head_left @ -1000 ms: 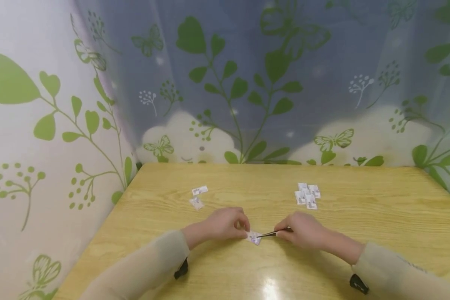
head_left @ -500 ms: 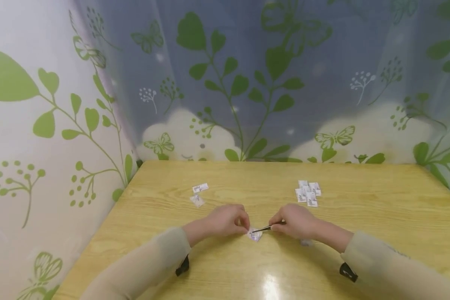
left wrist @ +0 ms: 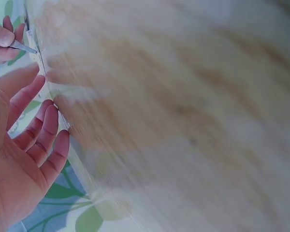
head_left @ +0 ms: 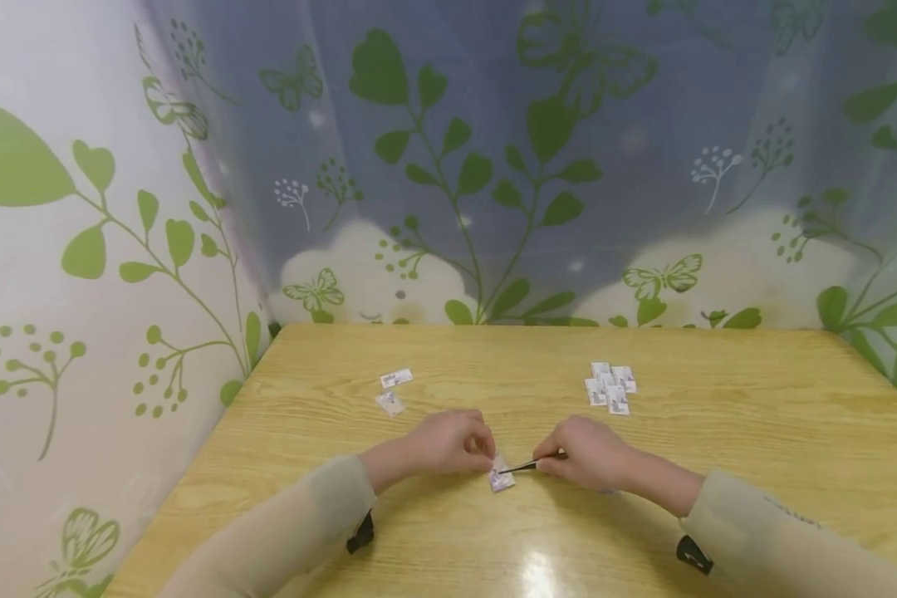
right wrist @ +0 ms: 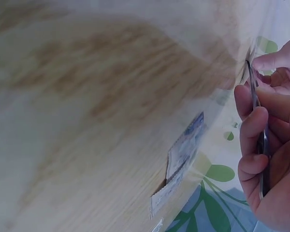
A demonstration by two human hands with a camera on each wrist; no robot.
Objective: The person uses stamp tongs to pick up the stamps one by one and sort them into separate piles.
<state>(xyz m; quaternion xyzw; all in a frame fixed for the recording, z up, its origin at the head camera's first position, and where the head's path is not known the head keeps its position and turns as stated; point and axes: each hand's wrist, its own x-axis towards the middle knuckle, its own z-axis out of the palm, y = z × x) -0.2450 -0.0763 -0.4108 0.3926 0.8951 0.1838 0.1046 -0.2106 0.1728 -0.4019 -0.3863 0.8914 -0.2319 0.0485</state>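
Note:
My left hand (head_left: 452, 443) has thumb and forefinger together at the edge of a small white printed packet (head_left: 502, 481), low over the table. My right hand (head_left: 586, 451) grips slim dark metal tweezers (head_left: 522, 467), whose tips lie on that packet. In the right wrist view, the tweezers (right wrist: 265, 179) run along the curled fingers, and the tips reach the left thumb and forefinger. The left wrist view has my left hand (left wrist: 19, 154) with its other fingers loosely bent. Fingers partly hide the packet.
Several printed packets (head_left: 617, 400) overlap at the back right of the wooden table (head_left: 419, 540). A printed strip (head_left: 396, 379) and a clear-looking packet (head_left: 390, 404) lie back left. Serrated-edged packets (right wrist: 186, 147) show in the right wrist view. A patterned curtain (head_left: 433, 208) hangs behind.
The packet at my left fingertips has turned and shifted slightly left. My right hand and the tweezers have moved a little left with the tips still on it.

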